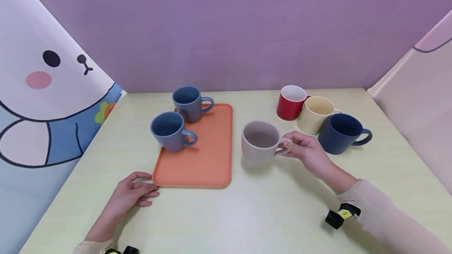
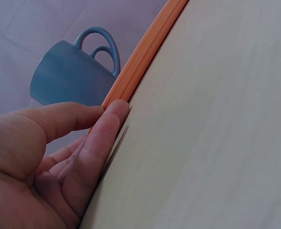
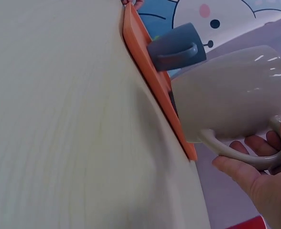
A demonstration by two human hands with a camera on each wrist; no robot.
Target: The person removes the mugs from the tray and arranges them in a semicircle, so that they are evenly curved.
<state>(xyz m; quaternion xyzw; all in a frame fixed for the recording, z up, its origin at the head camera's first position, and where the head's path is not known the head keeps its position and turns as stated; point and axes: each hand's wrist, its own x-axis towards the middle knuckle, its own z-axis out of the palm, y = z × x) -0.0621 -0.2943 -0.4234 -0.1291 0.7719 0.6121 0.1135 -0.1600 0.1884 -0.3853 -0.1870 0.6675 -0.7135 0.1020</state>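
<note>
By its handle, my right hand (image 1: 305,152) holds a pale pinkish-grey mug (image 1: 259,146) upright, just right of the tray. The right wrist view shows this mug (image 3: 231,95) raised off the table, fingers around the handle. My left hand (image 1: 132,195) is at the near left corner of an orange tray (image 1: 197,169); the left wrist view has thumb and fingers pinching the tray's rim (image 2: 140,57). Two blue-grey mugs stand along the tray's left side, a nearer one (image 1: 167,132) and a farther one (image 1: 188,103), handles pointing right.
At the back right of the pale table (image 1: 247,218) stand a red mug (image 1: 287,107), a cream mug (image 1: 312,118) and a navy mug (image 1: 335,136), close together. A purple backdrop (image 1: 229,30) rises behind the table's far edge, with printed cloths at both sides.
</note>
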